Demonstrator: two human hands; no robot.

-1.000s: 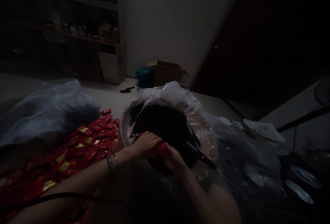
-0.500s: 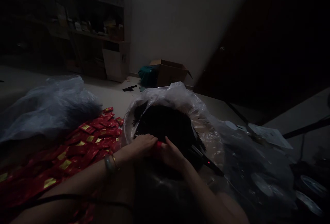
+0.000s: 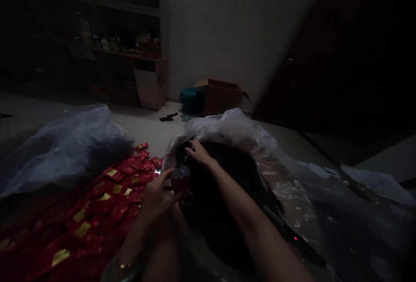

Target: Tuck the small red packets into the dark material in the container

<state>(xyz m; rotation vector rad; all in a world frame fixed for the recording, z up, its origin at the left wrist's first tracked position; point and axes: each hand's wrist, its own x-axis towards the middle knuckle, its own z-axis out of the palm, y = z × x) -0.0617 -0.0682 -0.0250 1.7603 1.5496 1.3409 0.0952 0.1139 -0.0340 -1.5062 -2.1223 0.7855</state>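
Observation:
My left hand [image 3: 159, 195] is closed round a small red packet [image 3: 180, 183], its clear mouth facing up. Past it, my right hand [image 3: 199, 153] reaches over a big clear plastic bag [image 3: 234, 119] full of dark, loose, leaf-like stuff [image 3: 224, 212]. The right fingers are curled together at the far left of the heap; what they grip, if anything, is too dark to make out. Many red packets with gold labels [image 3: 112, 186] lie piled left of my left hand. Beside my right forearm rests a long black tool with a red light [image 3: 294, 238], like a hair straightener.
A filled translucent bag [image 3: 71, 152] stands behind the red packets. Further back are an open cardboard box [image 3: 224, 98], a teal bundle [image 3: 191, 101] and shelves with a cabinet [image 3: 147, 85]. More clear plastic [image 3: 351, 212] spreads at the right. The room is dim.
My hands were together on a red packet over the heap. Now they are apart: the left has drawn back left with the packet, the right has moved forward. The view has shifted slightly.

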